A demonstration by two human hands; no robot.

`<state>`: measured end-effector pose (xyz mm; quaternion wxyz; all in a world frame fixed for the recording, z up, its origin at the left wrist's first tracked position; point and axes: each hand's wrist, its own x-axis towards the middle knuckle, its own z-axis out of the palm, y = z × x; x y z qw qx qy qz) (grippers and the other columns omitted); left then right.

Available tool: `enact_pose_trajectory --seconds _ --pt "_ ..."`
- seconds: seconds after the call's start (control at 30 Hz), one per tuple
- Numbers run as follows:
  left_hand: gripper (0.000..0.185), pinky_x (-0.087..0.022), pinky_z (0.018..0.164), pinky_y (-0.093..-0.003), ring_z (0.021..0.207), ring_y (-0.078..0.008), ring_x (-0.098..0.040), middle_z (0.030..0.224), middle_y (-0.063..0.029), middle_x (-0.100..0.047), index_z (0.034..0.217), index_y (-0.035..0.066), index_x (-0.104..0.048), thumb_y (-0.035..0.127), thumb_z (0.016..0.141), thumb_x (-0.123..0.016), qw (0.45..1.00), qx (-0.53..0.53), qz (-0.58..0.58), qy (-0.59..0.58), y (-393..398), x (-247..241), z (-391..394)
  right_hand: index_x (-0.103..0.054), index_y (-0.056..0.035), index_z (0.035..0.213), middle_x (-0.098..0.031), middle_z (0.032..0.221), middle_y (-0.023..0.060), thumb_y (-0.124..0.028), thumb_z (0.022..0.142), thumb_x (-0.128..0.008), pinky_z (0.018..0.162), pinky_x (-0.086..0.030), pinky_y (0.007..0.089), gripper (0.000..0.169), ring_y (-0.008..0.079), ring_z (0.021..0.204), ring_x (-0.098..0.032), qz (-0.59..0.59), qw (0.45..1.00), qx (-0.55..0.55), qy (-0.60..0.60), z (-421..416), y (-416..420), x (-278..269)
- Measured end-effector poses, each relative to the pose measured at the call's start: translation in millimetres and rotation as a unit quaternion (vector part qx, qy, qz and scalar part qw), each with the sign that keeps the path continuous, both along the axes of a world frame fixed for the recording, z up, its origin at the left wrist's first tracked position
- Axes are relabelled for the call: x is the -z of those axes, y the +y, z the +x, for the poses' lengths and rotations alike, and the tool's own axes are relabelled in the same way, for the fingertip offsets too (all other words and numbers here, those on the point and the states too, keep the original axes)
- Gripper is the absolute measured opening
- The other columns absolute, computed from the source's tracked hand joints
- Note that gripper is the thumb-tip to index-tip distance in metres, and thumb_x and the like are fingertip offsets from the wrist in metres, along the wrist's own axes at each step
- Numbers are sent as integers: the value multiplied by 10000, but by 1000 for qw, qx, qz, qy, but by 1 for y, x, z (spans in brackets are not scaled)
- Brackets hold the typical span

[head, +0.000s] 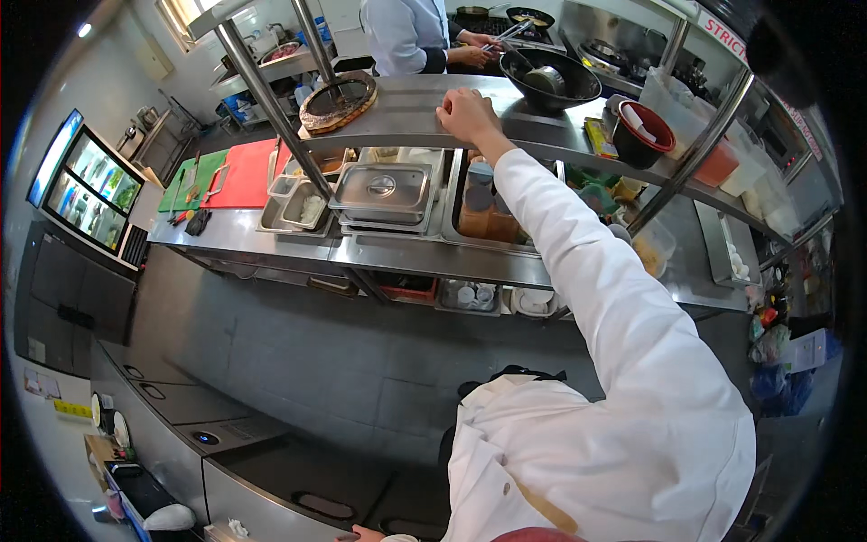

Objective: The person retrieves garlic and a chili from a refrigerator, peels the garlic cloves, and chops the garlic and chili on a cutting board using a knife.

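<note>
My right hand reaches over the raised stainless steel shelf, its fingers curled in; nothing shows in it, though the palm is hidden. Right of it, a black wok rests on the shelf with a metal ladle inside. Left along the shelf lies a dark oval plate on a wooden base. Only part of my left hand shows at the bottom edge, near a dark steel-framed counter; its grip is hidden.
Across the shelf, a co-worker's hands hold metal handles. Below are a lidded steel pan, sauce containers, and red and green cutting boards. A red-and-black bucket stands right. Steel posts rise from the counter.
</note>
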<state>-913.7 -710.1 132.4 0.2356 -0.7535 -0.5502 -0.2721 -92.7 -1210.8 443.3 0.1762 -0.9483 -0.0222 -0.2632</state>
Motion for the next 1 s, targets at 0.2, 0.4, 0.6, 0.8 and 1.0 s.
enact_pose_trajectory --seconds 0.2,0.4,0.6,0.8,1.0 --pt "771 -495 968 -661 1146 -472 -632 1237 -229 -682 1305 75 -665 550 742 -893 999 -26 -18 -12 -1 6 -8 -769 -131 938 -729 1086 147 -366 936 -720 1006 -541 503 240 372 1122 -688 17 1000 -11 -11 -4 15 -4" --pt "753 -487 959 -642 1186 -455 -613 1284 -197 -651 1313 98 -650 553 754 -869 990 -64 -119 -46 5 8 0 -778 -111 905 -750 1068 137 -350 924 -740 968 -555 505 242 367 1069 -709 4 1000 -6 -28 -5 1 -7" --pt "670 -374 1209 -533 1507 -305 -447 1626 -81 -476 1537 198 -499 381 934 -726 952 -182 -245 -11 -12 -31 28 -770 -78 1034 -739 1149 160 -370 965 -714 982 -551 498 305 379 1108 -698 -22 1000 -11 -18 -4 3 -6" --pt "627 -395 1184 -521 1467 -304 -485 1608 -68 -486 1512 202 -513 388 942 -695 965 -147 -218 -15 4 -3 -2 -774 -80 981 -747 1140 149 -347 966 -710 1005 -544 492 276 361 1138 -689 -8 1000 -5 -10 -6 13 -10" --pt "631 -371 1205 -512 1487 -308 -479 1608 -87 -499 1481 195 -540 354 891 -697 968 -130 -212 -21 0 -13 6 -778 -85 984 -757 1153 145 -340 965 -693 985 -560 492 269 356 1121 -704 -7 1000 -4 5 -7 8 -11"
